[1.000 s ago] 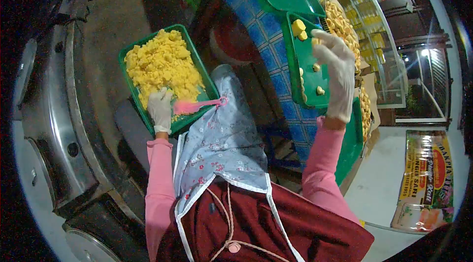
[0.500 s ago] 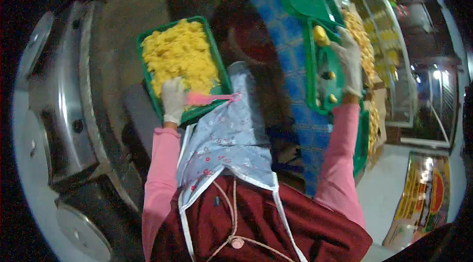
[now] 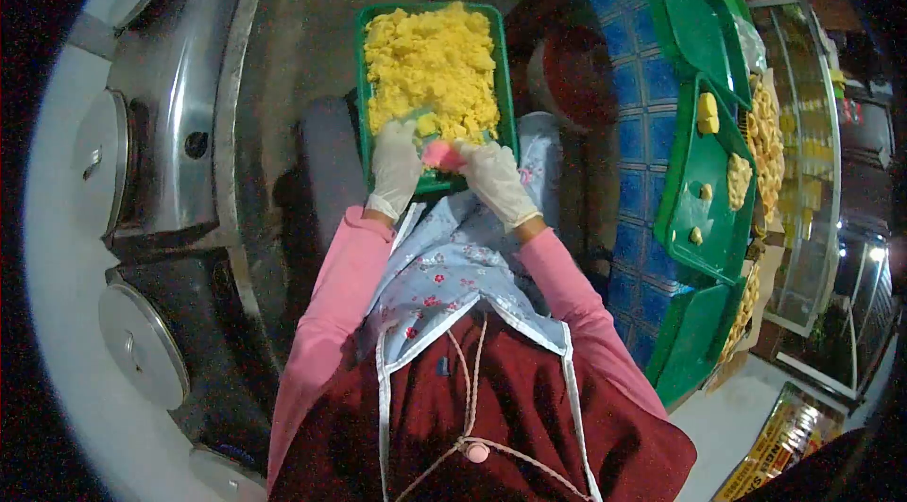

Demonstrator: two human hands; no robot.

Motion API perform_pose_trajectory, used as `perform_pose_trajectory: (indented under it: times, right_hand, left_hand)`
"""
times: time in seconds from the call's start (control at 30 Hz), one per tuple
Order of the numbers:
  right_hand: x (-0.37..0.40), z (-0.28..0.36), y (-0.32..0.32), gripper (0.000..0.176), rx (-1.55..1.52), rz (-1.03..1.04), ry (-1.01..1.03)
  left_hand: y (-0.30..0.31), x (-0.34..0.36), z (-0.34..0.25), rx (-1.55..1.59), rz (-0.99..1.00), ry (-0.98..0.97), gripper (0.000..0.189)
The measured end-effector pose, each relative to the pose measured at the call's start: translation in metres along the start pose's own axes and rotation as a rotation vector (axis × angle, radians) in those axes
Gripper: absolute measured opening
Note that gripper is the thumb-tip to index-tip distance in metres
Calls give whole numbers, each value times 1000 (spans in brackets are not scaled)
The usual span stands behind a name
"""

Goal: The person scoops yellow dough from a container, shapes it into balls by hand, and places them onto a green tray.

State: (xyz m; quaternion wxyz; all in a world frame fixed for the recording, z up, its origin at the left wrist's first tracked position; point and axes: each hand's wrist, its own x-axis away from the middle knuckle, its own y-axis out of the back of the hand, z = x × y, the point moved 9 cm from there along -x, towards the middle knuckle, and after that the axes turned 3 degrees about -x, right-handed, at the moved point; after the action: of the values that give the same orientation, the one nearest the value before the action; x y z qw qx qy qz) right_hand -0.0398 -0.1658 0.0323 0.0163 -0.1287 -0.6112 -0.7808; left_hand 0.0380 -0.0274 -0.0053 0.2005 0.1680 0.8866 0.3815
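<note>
A green tray in front of my lap holds a heap of crumbly yellow mash. My left hand, in a pale glove, is at the near left of the heap, its fingers curled around a bit of mash. Beside it, my gloved right hand grips a pink plastic scoop low over the near end of the tray. The scoop's handle is mostly hidden by that hand. Some bare tray bottom shows around the fingertips.
On the blue tiled surface at right, a green tray bears a shaped yellow piece and several smaller lumps. Many pale pieces lie beyond it. Steel equipment with round lids stands at left.
My right hand has come from the right-hand tray to the mash tray and taken hold of the pink scoop. An irregular lump now lies in the right-hand tray. My view has shifted.
</note>
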Motion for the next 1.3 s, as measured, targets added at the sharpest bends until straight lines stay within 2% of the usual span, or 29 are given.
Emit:
perform_pose_trajectory:
  times: [0.03,0.1,0.17,0.27,0.4,0.43,0.53,0.57,0.67,0.7,0.8,0.87,0.97,1.03,1.13,1.23,1.3]
  right_hand:
    - [0,-2,-5,22,-109,-5,-13]
    - [8,-8,11,18,-686,-146,-28]
    - [14,-1,49,21,-276,-243,58]
    - [11,10,28,21,-49,-121,108]
    - [3,10,7,20,-267,-253,65]
    - [8,8,12,21,-331,-319,37]
    - [16,12,20,23,-169,-387,26]
    - [12,9,12,26,-94,-324,0]
    - [14,13,35,28,12,-258,-97]
    - [12,15,36,29,-10,-272,-80]
    - [-10,23,22,35,-60,-270,-37]
    - [-26,26,-10,36,-73,-200,-10]
    - [-37,32,-20,43,-120,-190,11]
    - [-45,31,-26,51,-100,-184,26]
    - [-50,33,-30,52,-152,-193,33]
    - [-31,29,-26,49,-191,-176,14]
    - [-21,27,-25,42,-124,-154,15]
  left_hand:
    - [5,10,6,32,-13,57,29]
    - [-5,23,7,24,108,71,27]
    - [-18,27,3,86,169,108,23]
    - [-44,23,8,26,202,134,27]
    - [-11,11,-3,290,31,156,19]
    - [-5,5,-6,275,107,168,19]
    - [-1,1,-7,204,-156,60,23]
    - [-20,-3,6,165,-69,98,20]
    - [-19,-17,10,159,-123,176,21]
    - [-15,-18,9,167,-157,204,19]
    - [-12,-21,16,263,-81,327,19]
    - [-24,-19,27,347,-71,323,20]
    - [-32,-6,42,446,-66,351,27]
    - [-30,-7,32,503,-73,370,32]
    - [-39,-5,37,915,-137,504,38]
    - [-42,4,48,699,-46,662,44]
    - [-38,7,44,781,-93,626,42]
